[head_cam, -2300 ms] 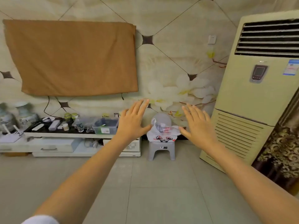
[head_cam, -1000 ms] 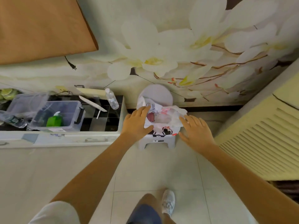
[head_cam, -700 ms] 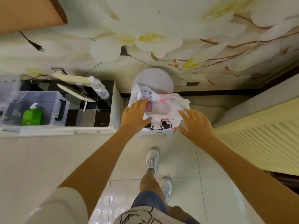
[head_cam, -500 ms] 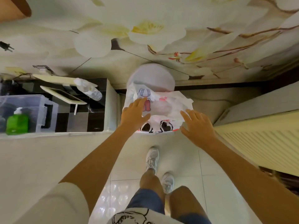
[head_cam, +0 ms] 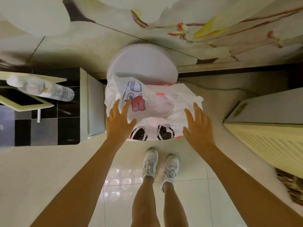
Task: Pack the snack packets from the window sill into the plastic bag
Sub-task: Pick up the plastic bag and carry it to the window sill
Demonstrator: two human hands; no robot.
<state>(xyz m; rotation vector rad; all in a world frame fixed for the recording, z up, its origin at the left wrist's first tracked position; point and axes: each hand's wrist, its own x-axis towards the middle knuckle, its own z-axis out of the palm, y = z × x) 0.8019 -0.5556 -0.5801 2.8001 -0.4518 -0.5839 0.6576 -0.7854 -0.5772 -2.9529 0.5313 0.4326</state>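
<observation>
A crumpled white plastic bag (head_cam: 165, 102) with red and black cartoon prints lies on a small stool directly below me, against the wall. My left hand (head_cam: 118, 122) hovers over the bag's left side with its fingers straight and spread. My right hand (head_cam: 198, 126) is at the bag's right edge, also spread, holding nothing. Whether either hand touches the plastic I cannot tell. No snack packets and no window sill are in view.
A round white lid-like object (head_cam: 142, 61) leans behind the bag against the floral wall. A low black-and-white cabinet (head_cam: 68, 112) with a lying plastic bottle (head_cam: 49, 90) stands left. A standing air conditioner (head_cam: 268, 128) is right. My feet (head_cam: 160, 164) are on glossy tiles.
I have walked up to the stool and tilted my view down. Both hands have come closer to the bag, staying spread and holding nothing.
</observation>
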